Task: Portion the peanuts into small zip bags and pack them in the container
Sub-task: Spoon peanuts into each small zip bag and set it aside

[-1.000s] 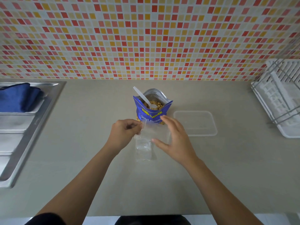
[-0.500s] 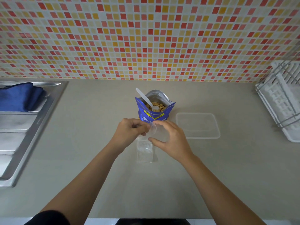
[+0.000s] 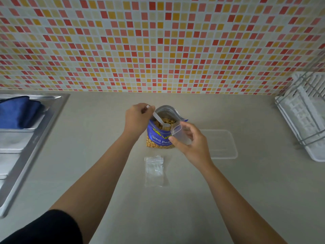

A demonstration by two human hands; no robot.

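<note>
A blue bag of salted peanuts [image 3: 159,136] stands open in the middle of the counter, nuts visible inside. A white plastic spoon [image 3: 159,119] rests in the nuts, and my left hand [image 3: 136,118] pinches its handle at the bag's left rim. My right hand [image 3: 190,140] holds a small clear zip bag [image 3: 179,132] with its mouth open, right beside the peanut bag. More small clear zip bags [image 3: 154,170] lie flat on the counter in front of the peanut bag. A clear rectangular container [image 3: 222,147] sits to the right, partly behind my right hand.
A steel sink with drainboard [image 3: 26,138] fills the left side, with a blue cloth [image 3: 17,111] in it. A white dish rack [image 3: 306,115] stands at the right edge. The mosaic-tiled wall [image 3: 158,41] rises behind the counter.
Both hands were together at the zip bags. My left hand has moved up to the spoon handle, and my right hand has lifted one opened zip bag beside the peanut bag.
</note>
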